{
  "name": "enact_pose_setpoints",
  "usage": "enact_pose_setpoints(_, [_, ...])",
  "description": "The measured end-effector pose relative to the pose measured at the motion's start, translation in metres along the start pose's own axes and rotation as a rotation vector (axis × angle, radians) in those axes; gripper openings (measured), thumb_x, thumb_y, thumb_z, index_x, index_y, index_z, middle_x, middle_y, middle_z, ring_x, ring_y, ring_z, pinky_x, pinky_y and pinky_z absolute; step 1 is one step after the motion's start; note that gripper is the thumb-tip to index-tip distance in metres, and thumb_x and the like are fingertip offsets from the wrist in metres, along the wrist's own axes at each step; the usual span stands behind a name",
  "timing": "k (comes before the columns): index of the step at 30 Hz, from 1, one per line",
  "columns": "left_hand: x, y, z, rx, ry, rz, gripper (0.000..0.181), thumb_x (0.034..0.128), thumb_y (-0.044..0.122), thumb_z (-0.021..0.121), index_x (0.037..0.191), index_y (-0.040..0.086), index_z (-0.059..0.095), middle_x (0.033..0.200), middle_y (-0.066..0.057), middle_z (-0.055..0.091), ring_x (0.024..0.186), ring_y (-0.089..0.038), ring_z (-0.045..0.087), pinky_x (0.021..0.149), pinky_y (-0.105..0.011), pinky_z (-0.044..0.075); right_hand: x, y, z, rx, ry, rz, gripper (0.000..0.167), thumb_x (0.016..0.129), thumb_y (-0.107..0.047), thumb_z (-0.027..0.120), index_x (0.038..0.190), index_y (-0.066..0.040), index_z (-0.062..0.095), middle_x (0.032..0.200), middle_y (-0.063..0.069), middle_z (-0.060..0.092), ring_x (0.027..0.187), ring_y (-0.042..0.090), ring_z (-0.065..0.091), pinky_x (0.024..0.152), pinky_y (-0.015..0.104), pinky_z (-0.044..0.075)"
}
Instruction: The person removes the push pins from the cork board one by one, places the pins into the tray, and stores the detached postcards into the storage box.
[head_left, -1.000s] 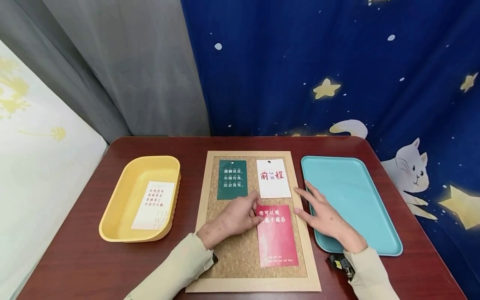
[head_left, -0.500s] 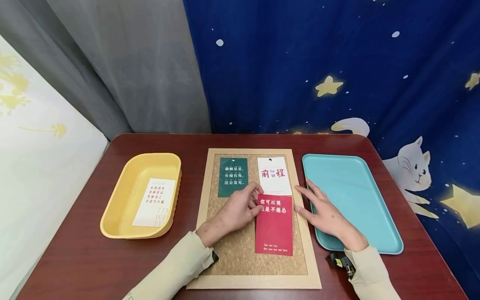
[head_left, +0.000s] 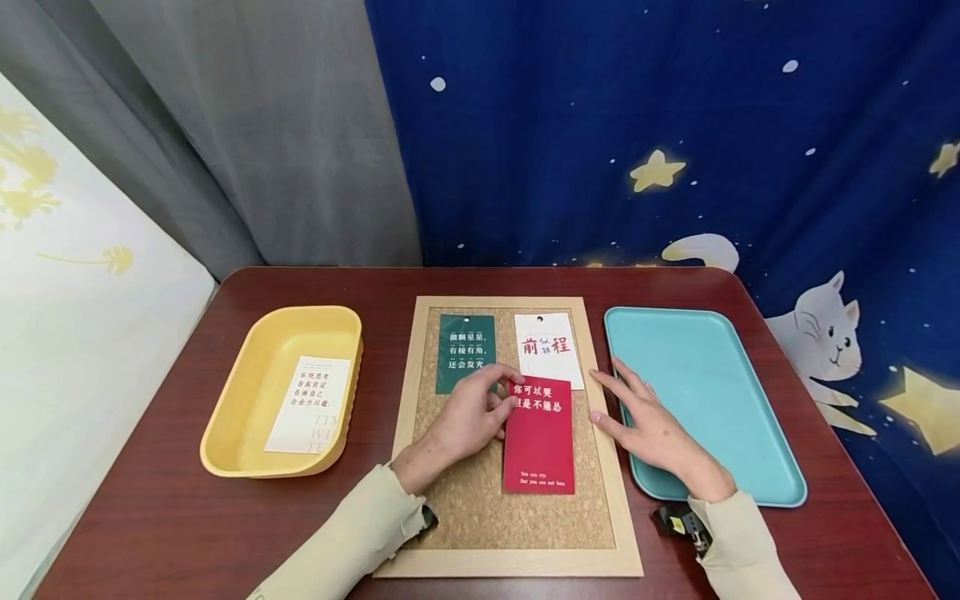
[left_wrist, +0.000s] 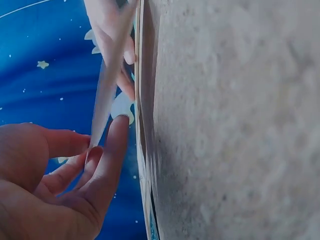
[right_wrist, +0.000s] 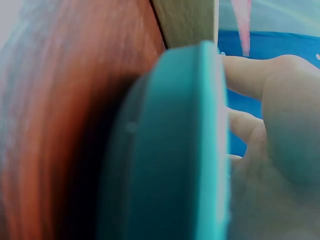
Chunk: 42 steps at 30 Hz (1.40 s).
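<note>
My left hand [head_left: 468, 415] pinches a red card [head_left: 538, 446] with white lettering by its upper left edge. In the left wrist view the thumb and fingers grip that card [left_wrist: 106, 95], which is lifted off the cork. Below it lies a wood-framed cork board [head_left: 465, 521]. A green card [head_left: 457, 354] and a white card [head_left: 553, 358], each with a hole at the top, lie on its upper part; the red card's top edge overlaps the white one's lower part. My right hand [head_left: 652, 429] rests with spread fingers, its fingertips at the board's right frame.
A yellow bin [head_left: 225, 417] at the left holds a white card [head_left: 309, 404] with red lettering. A teal tray [head_left: 720, 400] lies right of the board, partly under my right hand. Everything stands on a dark red table [head_left: 135, 508] in front of curtains.
The red card has moved up and to the left in my left hand, from lying lower on the board to overlapping the white card's lower edge. My right hand has stayed put.
</note>
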<state>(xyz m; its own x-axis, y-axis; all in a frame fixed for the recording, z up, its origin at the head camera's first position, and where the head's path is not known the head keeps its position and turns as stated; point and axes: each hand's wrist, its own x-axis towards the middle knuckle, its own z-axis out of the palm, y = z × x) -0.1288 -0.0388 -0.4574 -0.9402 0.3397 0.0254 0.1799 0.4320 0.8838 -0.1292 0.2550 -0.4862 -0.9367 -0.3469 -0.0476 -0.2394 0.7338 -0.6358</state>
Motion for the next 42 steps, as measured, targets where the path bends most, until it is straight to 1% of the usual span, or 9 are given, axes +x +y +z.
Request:
enact_pose_setpoints(4, [0.0,0.0,-0.001,0.05,0.031,0.009,0.032,0.0924,0.004,0.077,0.122,0.007,0.065,0.103,-0.008,0.061,0.072,-0.007,0.065,0.065,-0.023,0.059,0.0,0.001,0.0,0.006,-0.001,-0.002,0.066,0.102,-0.037,0.067,0.159,-0.017,0.042,0.174,0.021,0.015,0.157,0.051,0.018,0.123,0.076,0.011])
enact_pose_setpoints(8, [-0.001,0.001,-0.002,0.092,0.045,0.024,0.045,0.0868,0.008,0.084,0.127,0.008,0.063,0.106,-0.005,0.061,0.078,-0.006,0.067,0.076,-0.023,0.06,0.0,0.002,0.0,0.016,-0.004,-0.001,0.066,0.102,-0.038,0.067,0.16,-0.017,0.042,0.174,0.021,0.014,0.157,0.051,0.018,0.123,0.076,0.01])
enact_pose_setpoints(10, [-0.001,0.001,-0.002,0.081,0.048,0.029,0.05,0.0854,0.005,0.084,0.13,0.008,0.062,0.109,-0.006,0.06,0.08,-0.008,0.068,0.076,-0.022,0.06,0.0,0.002,0.0,0.019,-0.005,0.001,0.067,0.101,-0.038,0.067,0.16,-0.017,0.042,0.174,0.021,0.014,0.157,0.051,0.018,0.123,0.076,0.01])
enact_pose_setpoints(16, [-0.003,0.002,-0.004,0.001,0.058,0.023,0.055,0.0856,-0.006,0.08,0.135,0.008,0.06,0.122,-0.01,0.058,0.077,-0.01,0.068,0.066,-0.018,0.059,0.001,0.004,0.002,0.025,0.009,-0.009,0.067,0.101,-0.036,0.068,0.159,-0.016,0.043,0.173,0.022,0.015,0.157,0.05,0.017,0.123,0.076,0.009])
enact_pose_setpoints(22, [-0.004,0.001,-0.004,0.0,0.075,0.044,0.056,0.0866,-0.008,0.077,0.138,0.009,0.06,0.127,-0.01,0.058,0.081,-0.013,0.069,0.065,-0.018,0.059,0.001,0.004,0.002,0.028,0.009,-0.015,0.067,0.101,-0.036,0.068,0.159,-0.016,0.042,0.174,0.022,0.015,0.157,0.05,0.018,0.124,0.075,0.008])
enact_pose_setpoints(26, [-0.004,0.001,-0.004,-0.033,0.083,0.054,0.059,0.0876,-0.009,0.075,0.141,0.011,0.059,0.13,-0.011,0.057,0.082,-0.014,0.071,0.065,-0.019,0.06,0.0,0.003,0.002,0.034,0.009,-0.013,0.067,0.101,-0.036,0.068,0.159,-0.016,0.042,0.174,0.022,0.015,0.157,0.05,0.018,0.124,0.075,0.007])
enact_pose_setpoints(30, [-0.006,0.002,-0.005,-0.059,0.111,0.068,0.061,0.0882,-0.009,0.074,0.143,0.013,0.059,0.134,-0.011,0.057,0.08,-0.014,0.072,0.067,-0.02,0.061,0.0,0.003,0.002,0.038,0.01,-0.016,0.066,0.101,-0.036,0.068,0.159,-0.016,0.043,0.174,0.022,0.015,0.158,0.05,0.017,0.124,0.074,0.007])
enact_pose_setpoints(37, [-0.008,0.0,-0.008,-0.038,0.138,0.088,0.061,0.0891,-0.006,0.074,0.144,0.013,0.058,0.137,-0.008,0.057,0.077,-0.009,0.071,0.072,-0.027,0.063,0.0,0.002,0.002,0.037,0.014,-0.019,0.066,0.101,-0.035,0.068,0.159,-0.016,0.043,0.174,0.022,0.015,0.158,0.05,0.018,0.124,0.074,0.007])
enact_pose_setpoints(42, [-0.009,0.002,-0.012,-0.026,0.149,0.066,0.059,0.0899,-0.004,0.074,0.144,0.014,0.059,0.136,-0.007,0.057,0.077,-0.008,0.07,0.069,-0.025,0.062,0.0,0.004,0.002,0.037,0.011,-0.016,0.066,0.102,-0.037,0.067,0.159,-0.017,0.043,0.174,0.022,0.014,0.158,0.051,0.017,0.124,0.075,0.008])
